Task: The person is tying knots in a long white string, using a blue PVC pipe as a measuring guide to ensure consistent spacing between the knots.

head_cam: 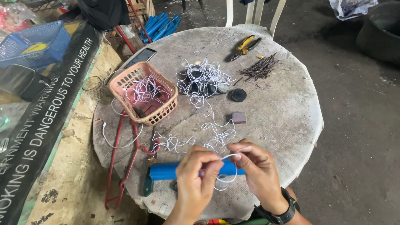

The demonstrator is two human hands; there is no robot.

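My left hand [199, 175] and my right hand [258, 166] meet over the near edge of a round grey table [287, 121]. Both pinch the same white string [227, 156], which loops between the fingers and trails back across the table in tangles [179, 141]. A blue tube [164, 171] lies on the table just under my left hand. My right wrist wears a black watch [285, 214].
A pink plastic basket [141, 89] holds more white string. A string pile lies over dark round pieces [202, 81]; a black disc [238, 95], a small brown block [238, 117], yellow-handled pliers [246, 46], dark sticks [260, 66], a red hanger [125, 158] and a white chair [254, 21] are around.
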